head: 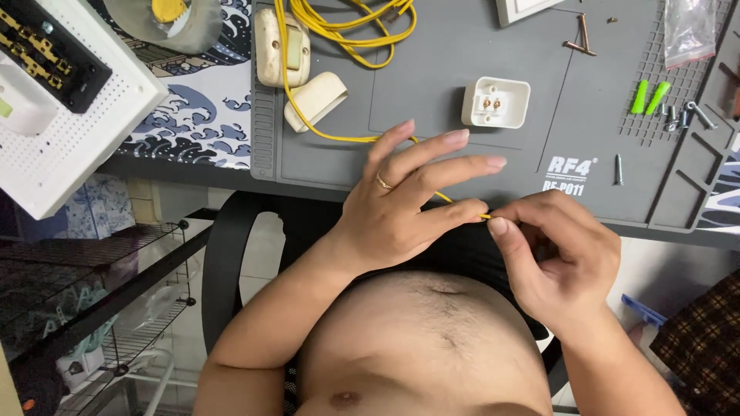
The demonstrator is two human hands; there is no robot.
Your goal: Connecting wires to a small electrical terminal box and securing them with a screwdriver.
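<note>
Covering most of the tabletop, a grey rubber work mat with moulded trays [462, 92]; at its far left, off the mat, a white perforated board carrying a black terminal block [62, 100], tilted over the table's left corner; near the mat's front edge, just over the lap, both hands meeting; left hand [401, 204] with a gold ring, index and thumb pinching the thin yellow wire [339, 35], other three fingers spread and lifted; right hand [559, 258] curled, thumb and forefinger pressed together on the same wire's end, touching the left fingertips; wire running from the pinch back across the mat to a loose coil at the far edge; near the mat's middle, a white square plastic socket base with two brass contacts [496, 101]; at the mat's far left corner, a cream oval switch body [281, 48]; just beside it, a cream curved cover shell [316, 100]; in the right-hand trays, two green wall plugs [650, 97] and small silver screws [686, 114].
</note>
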